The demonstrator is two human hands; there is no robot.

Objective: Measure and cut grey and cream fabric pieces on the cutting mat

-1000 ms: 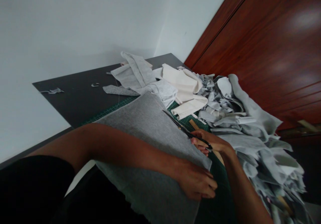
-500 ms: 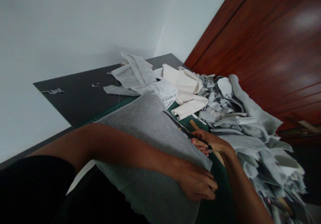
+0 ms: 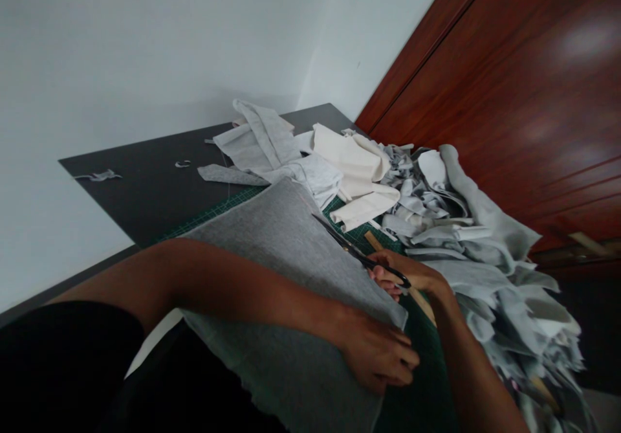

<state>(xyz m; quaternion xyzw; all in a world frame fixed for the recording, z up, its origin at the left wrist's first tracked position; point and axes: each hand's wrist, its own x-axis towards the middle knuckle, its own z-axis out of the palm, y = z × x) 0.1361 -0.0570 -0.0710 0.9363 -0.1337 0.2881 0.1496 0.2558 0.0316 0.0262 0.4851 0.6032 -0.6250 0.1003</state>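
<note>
A large grey fabric sheet (image 3: pixel 286 252) lies over a green cutting mat (image 3: pixel 213 211) on a dark table. My left hand (image 3: pixel 381 355) lies on the fabric's near right corner, fingers curled and pressing it down. My right hand (image 3: pixel 405 274) grips black scissors (image 3: pixel 352 246) by the handles. The blades point away from me along the fabric's right edge.
A heap of grey fabric strips (image 3: pixel 466 226) and cream cloth pieces (image 3: pixel 359 167) covers the right and far side of the table (image 3: pixel 140 180). A wooden ruler (image 3: pixel 376 242) lies under my right hand. A reddish wooden door (image 3: pixel 524 96) stands at right. Small scraps (image 3: pixel 99 175) lie far left.
Almost nothing has moved. Both hands and the scissors stay in place; only the view has shifted very slightly.
</note>
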